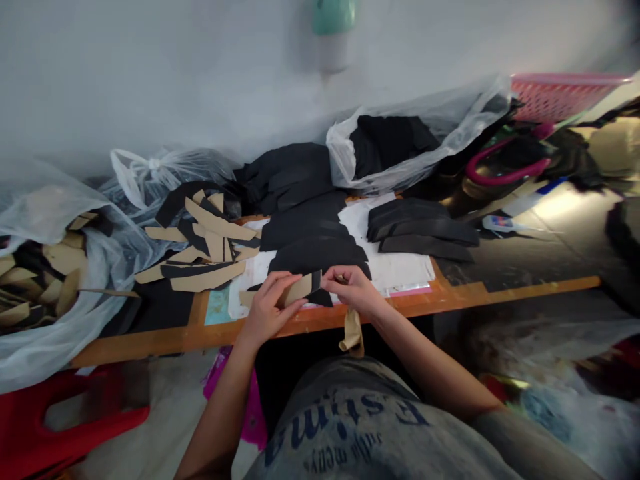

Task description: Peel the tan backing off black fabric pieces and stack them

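My left hand grips a flat piece with a tan papery face and a black end, held over the front edge of the table. Close to that black end, my right hand is closed in a pinch. A curled tan paper strip hangs below the right hand, seemingly from its fingers, though the hold itself is hidden. Just behind both hands lie overlapping black curved pieces on white paper. To their left is a loose heap of tan and black strips.
An open plastic bag of tan and black pieces stands at the left. Another bag holds black pieces at the back. More black pieces lie on the right, near a small bottle. A pink basket stands far right; a red stool is below left.
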Demonstrator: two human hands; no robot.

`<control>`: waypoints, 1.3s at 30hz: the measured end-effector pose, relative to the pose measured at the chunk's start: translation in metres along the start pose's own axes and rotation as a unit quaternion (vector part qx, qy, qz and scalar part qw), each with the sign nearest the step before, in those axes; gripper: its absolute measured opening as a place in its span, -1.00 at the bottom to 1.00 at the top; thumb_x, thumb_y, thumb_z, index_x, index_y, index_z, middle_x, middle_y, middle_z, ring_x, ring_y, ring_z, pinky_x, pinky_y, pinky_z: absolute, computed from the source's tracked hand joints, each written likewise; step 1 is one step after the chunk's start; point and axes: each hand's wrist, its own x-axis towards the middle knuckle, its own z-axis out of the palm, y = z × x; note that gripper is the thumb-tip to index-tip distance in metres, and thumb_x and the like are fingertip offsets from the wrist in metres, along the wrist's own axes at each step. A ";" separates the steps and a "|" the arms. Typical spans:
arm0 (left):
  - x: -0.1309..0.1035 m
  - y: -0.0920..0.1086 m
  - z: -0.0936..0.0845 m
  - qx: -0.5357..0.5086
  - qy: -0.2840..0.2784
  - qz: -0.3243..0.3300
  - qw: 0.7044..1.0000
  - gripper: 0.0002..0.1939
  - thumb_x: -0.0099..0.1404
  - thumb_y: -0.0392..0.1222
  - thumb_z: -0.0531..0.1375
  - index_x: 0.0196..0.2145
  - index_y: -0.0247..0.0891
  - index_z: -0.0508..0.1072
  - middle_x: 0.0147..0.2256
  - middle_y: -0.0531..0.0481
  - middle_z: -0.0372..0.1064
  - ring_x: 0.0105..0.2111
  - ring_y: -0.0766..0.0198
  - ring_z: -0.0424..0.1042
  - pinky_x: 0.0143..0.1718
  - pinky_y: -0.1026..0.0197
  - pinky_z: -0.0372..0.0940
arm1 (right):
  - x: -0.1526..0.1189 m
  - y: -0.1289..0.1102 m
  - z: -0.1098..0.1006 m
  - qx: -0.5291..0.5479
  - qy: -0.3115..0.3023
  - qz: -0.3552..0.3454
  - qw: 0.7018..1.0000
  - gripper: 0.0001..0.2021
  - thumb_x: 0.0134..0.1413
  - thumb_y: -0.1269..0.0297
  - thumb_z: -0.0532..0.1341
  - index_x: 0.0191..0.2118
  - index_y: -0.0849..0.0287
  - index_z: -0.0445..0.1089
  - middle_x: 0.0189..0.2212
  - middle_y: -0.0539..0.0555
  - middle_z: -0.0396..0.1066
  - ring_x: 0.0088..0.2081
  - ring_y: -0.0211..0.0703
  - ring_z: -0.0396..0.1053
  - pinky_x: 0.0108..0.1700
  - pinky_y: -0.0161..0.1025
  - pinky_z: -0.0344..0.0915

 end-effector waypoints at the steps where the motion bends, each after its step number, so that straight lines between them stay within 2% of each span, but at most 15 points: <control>1: 0.000 -0.002 -0.005 -0.006 -0.004 -0.005 1.000 -0.54 0.31 -0.12 0.34 0.14 -0.14 0.42 -0.01 -0.11 0.41 0.00 0.16 0.45 0.04 0.11 0.39 | -0.001 0.001 0.001 0.027 0.007 0.012 1.000 -0.72 -0.01 0.07 0.38 -0.46 0.18 0.41 -0.68 -0.18 0.08 -0.66 -0.43 -0.06 -0.60 -0.38 -0.09; 4: -0.003 -0.017 -0.024 -0.005 0.001 -0.041 0.999 -0.56 0.29 -0.05 0.34 0.09 -0.14 0.45 -0.01 -0.09 0.45 0.02 0.12 0.46 0.08 0.07 0.37 | -0.004 0.005 0.001 0.082 0.027 0.032 0.996 -0.70 -0.03 0.07 0.40 -0.47 0.17 0.37 -0.67 -0.20 0.03 -0.67 -0.45 -0.12 -0.63 -0.40 -0.18; 6: -0.007 -0.038 -0.041 0.026 0.028 -0.091 0.995 -0.58 0.31 0.00 0.31 0.08 -0.15 0.46 -0.01 -0.10 0.47 0.00 0.10 0.47 0.07 0.05 0.37 | -0.007 0.005 -0.004 0.106 0.047 0.035 0.993 -0.70 -0.05 0.09 0.42 -0.46 0.17 0.36 -0.66 -0.20 0.03 -0.66 -0.47 -0.17 -0.63 -0.41 -0.21; 9: -0.017 -0.077 -0.067 0.161 0.086 -0.159 0.970 -0.54 0.34 0.06 0.25 0.10 -0.21 0.45 -0.01 -0.18 0.46 0.01 0.02 0.46 0.09 -0.04 0.34 | -0.015 0.002 -0.023 0.159 0.108 0.031 0.981 -0.71 -0.13 0.16 0.43 -0.47 0.14 0.32 -0.67 -0.22 -0.03 -0.65 -0.47 -0.24 -0.64 -0.43 -0.25; 12: -0.027 -0.106 -0.078 0.286 0.073 -0.151 0.944 -0.44 0.29 0.11 0.28 0.14 -0.27 0.45 0.13 -0.35 0.35 0.18 -0.20 0.33 0.24 -0.28 0.15 | -0.025 -0.007 -0.049 0.187 0.145 0.032 0.971 -0.72 -0.19 0.21 0.43 -0.48 0.13 0.30 -0.67 -0.21 -0.04 -0.63 -0.45 -0.26 -0.63 -0.44 -0.28; 14: -0.033 -0.108 -0.072 0.281 0.026 -0.125 0.951 -0.37 0.27 0.13 0.29 0.20 -0.24 0.41 0.23 -0.37 0.26 0.25 -0.23 0.25 0.30 -0.33 0.07 | -0.034 -0.015 -0.066 0.185 0.151 0.032 0.970 -0.73 -0.21 0.22 0.43 -0.48 0.13 0.31 -0.67 -0.19 -0.03 -0.62 -0.44 -0.22 -0.63 -0.44 -0.26; 17: -0.041 -0.091 -0.049 0.169 -0.089 -0.101 0.976 -0.34 0.30 0.11 0.28 0.28 -0.16 0.32 0.23 -0.26 0.29 0.23 -0.08 0.31 0.27 -0.17 0.22 | -0.049 -0.025 -0.085 0.172 0.170 0.023 0.970 -0.71 -0.23 0.21 0.46 -0.47 0.11 0.32 -0.67 -0.18 -0.04 -0.63 -0.42 -0.20 -0.63 -0.43 -0.23; 19: -0.044 -0.073 -0.030 0.099 -0.125 -0.105 0.982 -0.42 0.34 0.05 0.25 0.26 -0.13 0.33 0.16 -0.19 0.35 0.18 0.03 0.37 0.23 -0.07 0.30 | -0.059 -0.030 -0.095 0.161 0.179 0.017 0.970 -0.69 -0.23 0.19 0.47 -0.49 0.10 0.30 -0.66 -0.17 -0.04 -0.63 -0.42 -0.19 -0.63 -0.42 -0.22; 23: -0.043 -0.041 0.003 0.040 -0.070 -0.101 0.992 -0.61 0.39 -0.10 0.22 0.15 -0.14 0.42 -0.02 -0.11 0.40 0.02 0.16 0.46 0.11 0.05 0.39 | -0.080 -0.037 -0.111 0.158 0.198 -0.005 0.967 -0.69 -0.18 0.14 0.46 -0.49 0.09 0.31 -0.59 -0.10 0.08 -0.64 -0.40 -0.09 -0.65 -0.38 -0.21; 26: -0.034 -0.029 0.028 0.038 -0.022 -0.094 0.995 -0.68 0.41 -0.15 0.19 0.10 -0.18 0.43 -0.08 -0.10 0.40 -0.03 0.18 0.46 0.06 0.07 0.41 | -0.090 -0.042 -0.114 0.170 0.199 -0.037 0.965 -0.62 -0.17 0.06 0.47 -0.54 0.08 0.26 -0.59 -0.09 0.06 -0.65 -0.41 -0.10 -0.66 -0.37 -0.22; 29: -0.022 -0.019 0.049 0.058 -0.001 -0.101 0.993 -0.65 0.41 -0.17 0.19 0.12 -0.26 0.42 -0.05 -0.19 0.37 -0.01 0.11 0.45 0.06 -0.02 0.41 | -0.089 -0.045 -0.103 0.166 0.180 -0.029 0.969 -0.55 -0.20 0.02 0.50 -0.56 0.09 0.22 -0.60 -0.11 0.04 -0.65 -0.42 -0.08 -0.67 -0.40 -0.20; 31: -0.013 -0.006 0.057 0.085 0.036 -0.077 0.993 -0.63 0.40 -0.19 0.21 0.13 -0.28 0.43 -0.02 -0.25 0.36 0.04 0.04 0.43 0.13 -0.15 0.36 | -0.082 -0.043 -0.089 0.164 0.150 -0.004 0.975 -0.53 -0.24 0.03 0.53 -0.56 0.11 0.23 -0.62 -0.13 0.07 -0.67 -0.45 -0.09 -0.67 -0.43 -0.20; 33: -0.005 0.014 0.058 0.091 0.070 -0.008 0.993 -0.59 0.38 -0.24 0.22 0.17 -0.24 0.41 0.04 -0.26 0.37 0.09 0.01 0.41 0.19 -0.18 0.32 | -0.071 -0.038 -0.071 0.156 0.104 0.021 0.982 -0.53 -0.26 0.04 0.55 -0.54 0.13 0.25 -0.64 -0.14 0.14 -0.69 -0.47 -0.09 -0.69 -0.45 -0.19; 36: 0.008 0.046 0.053 0.029 0.065 0.124 0.990 -0.48 0.39 -0.34 0.19 0.27 -0.16 0.32 0.12 -0.22 0.40 0.12 0.09 0.44 0.13 0.00 0.41 | -0.055 -0.027 -0.045 0.142 0.020 0.055 0.988 -0.56 -0.17 0.05 0.53 -0.51 0.16 0.28 -0.66 -0.14 0.22 -0.70 -0.48 -0.06 -0.69 -0.47 -0.14; 39: 0.017 0.063 0.045 -0.033 0.064 0.174 0.982 -0.51 0.38 -0.39 0.19 0.23 -0.16 0.34 0.02 -0.15 0.49 0.04 0.16 0.51 0.02 0.08 0.48 | -0.045 -0.019 -0.028 0.167 -0.032 0.069 0.983 -0.55 -0.13 0.07 0.53 -0.49 0.16 0.26 -0.66 -0.18 0.18 -0.69 -0.50 -0.08 -0.69 -0.49 -0.12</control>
